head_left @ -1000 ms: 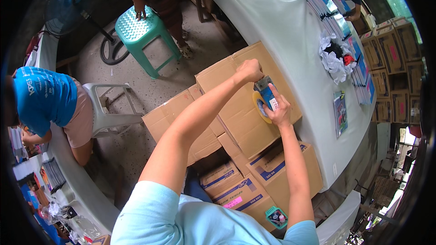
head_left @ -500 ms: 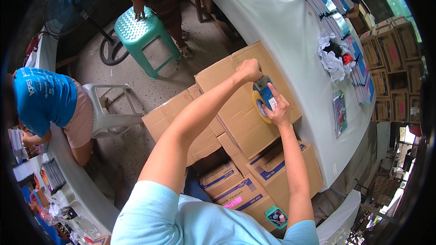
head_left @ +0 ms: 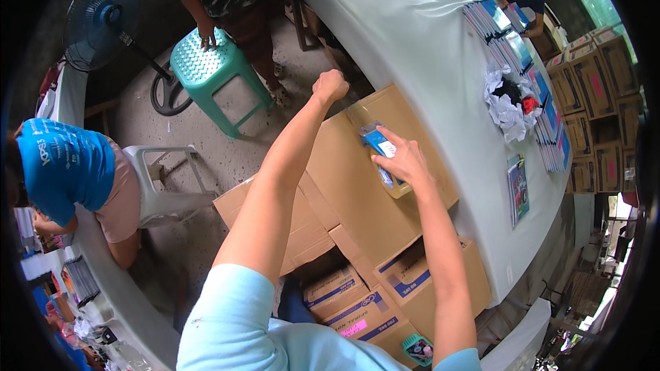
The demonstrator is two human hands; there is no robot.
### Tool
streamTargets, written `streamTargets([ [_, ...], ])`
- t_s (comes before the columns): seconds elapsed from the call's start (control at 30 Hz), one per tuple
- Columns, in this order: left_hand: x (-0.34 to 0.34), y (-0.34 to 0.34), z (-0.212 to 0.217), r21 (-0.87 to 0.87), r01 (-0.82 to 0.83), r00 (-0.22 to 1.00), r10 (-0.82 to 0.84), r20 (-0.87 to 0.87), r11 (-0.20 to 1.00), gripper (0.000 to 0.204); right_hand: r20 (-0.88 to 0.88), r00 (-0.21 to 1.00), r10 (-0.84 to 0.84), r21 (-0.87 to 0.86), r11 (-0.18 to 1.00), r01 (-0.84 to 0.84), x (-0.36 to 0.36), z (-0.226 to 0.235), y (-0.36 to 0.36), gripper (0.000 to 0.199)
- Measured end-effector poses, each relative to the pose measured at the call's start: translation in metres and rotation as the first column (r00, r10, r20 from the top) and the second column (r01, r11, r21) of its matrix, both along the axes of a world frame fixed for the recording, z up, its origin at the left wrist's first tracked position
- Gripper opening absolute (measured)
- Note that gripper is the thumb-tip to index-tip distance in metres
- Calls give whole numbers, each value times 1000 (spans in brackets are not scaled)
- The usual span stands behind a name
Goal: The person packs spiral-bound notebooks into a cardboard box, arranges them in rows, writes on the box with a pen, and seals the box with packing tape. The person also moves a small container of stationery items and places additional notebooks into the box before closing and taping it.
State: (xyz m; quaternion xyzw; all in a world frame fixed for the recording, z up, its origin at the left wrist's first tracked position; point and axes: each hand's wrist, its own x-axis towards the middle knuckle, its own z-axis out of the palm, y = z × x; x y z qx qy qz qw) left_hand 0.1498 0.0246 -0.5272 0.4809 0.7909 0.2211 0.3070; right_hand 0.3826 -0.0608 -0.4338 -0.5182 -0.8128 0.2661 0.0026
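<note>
My right hand (head_left: 405, 163) grips a blue tape dispenser (head_left: 375, 140) with a yellowish roll of tape at its near end. The dispenser rests on the top of a large brown cardboard box (head_left: 347, 172). Clear shiny tape shows on the box top just beyond the dispenser's tip. My left hand (head_left: 332, 85) is closed, past the far left edge of that box; its fingertips are hidden, so whether it holds anything is unclear.
More cartons (head_left: 440, 269) sit close to me, one bearing a small green basket (head_left: 417, 349). A white-covered table (head_left: 474, 185) runs along the right with notebook stacks (head_left: 496, 34). Left are a green stool (head_left: 213, 69), a white chair (head_left: 168, 185) and a fan (head_left: 106, 14). Other people are nearby.
My left hand has moved from beside the dispenser up and left, off the box top. My right hand has shifted the dispenser slightly left. A co-worker's hand reaches further onto the table.
</note>
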Motion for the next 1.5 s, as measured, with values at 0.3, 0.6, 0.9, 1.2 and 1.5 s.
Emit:
streamTargets([
  [0.3, -6, 9, -56, -133, -103, 993, 94, -75, 986, 38, 267, 961, 71, -129, 991, -37, -64, -7, 48, 64],
  [0.6, 16, 16, -82, -431, -6, 993, 57, 106, 903, 69, 304, 952, 32, -187, 982, 27, -68, -1, 58, 64],
  [0.9, 15, 17, -98, -510, 333, 873, -56, 484, 793, 76, 312, 949, 51, -230, 973, 24, -72, -3, 62, 64],
  [1.2, 13, 23, -121, -527, 403, 885, -173, 432, 748, 74, 308, 950, 38, -235, 971, 37, -75, 0, 62, 65],
  [1.5, 9, 14, -170, -430, 510, 739, -125, 661, 745, 66, 320, 947, 12, -228, 971, 65, -77, -1, 63, 65],
])
